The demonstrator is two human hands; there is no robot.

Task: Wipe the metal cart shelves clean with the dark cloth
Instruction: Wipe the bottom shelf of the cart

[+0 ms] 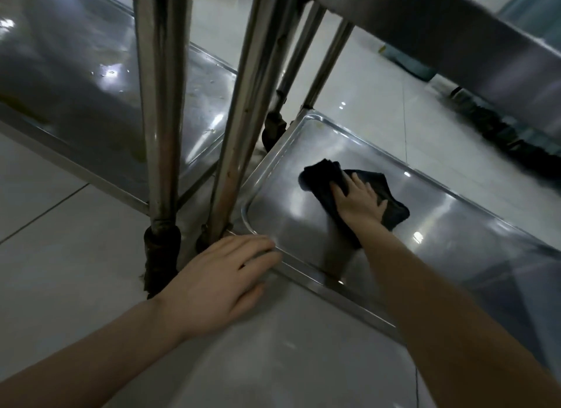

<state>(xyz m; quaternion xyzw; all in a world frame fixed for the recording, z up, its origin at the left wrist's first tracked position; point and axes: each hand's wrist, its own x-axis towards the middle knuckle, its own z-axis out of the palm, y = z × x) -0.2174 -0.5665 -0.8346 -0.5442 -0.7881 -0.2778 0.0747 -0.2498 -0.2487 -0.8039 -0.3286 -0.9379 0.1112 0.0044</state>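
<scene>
The low metal cart shelf (291, 222) lies just above the floor, shiny, with a raised rim. On it rests the dark cloth (321, 177), crumpled and spread. My right hand (358, 202) presses flat on the cloth, fingers pointing away from me. My left hand (221, 277) rests on the shelf's near-left rim corner, fingers apart and laid over the edge. A higher shelf (473, 40) of the same cart juts across the top right.
A second metal cart's shelf (76, 80) with water drops and stains lies at the left. Upright cart legs (161, 104) with dark casters (161, 256) stand between the two carts. Pale tiled floor (60, 271) surrounds them; a dark mat (501, 131) lies far right.
</scene>
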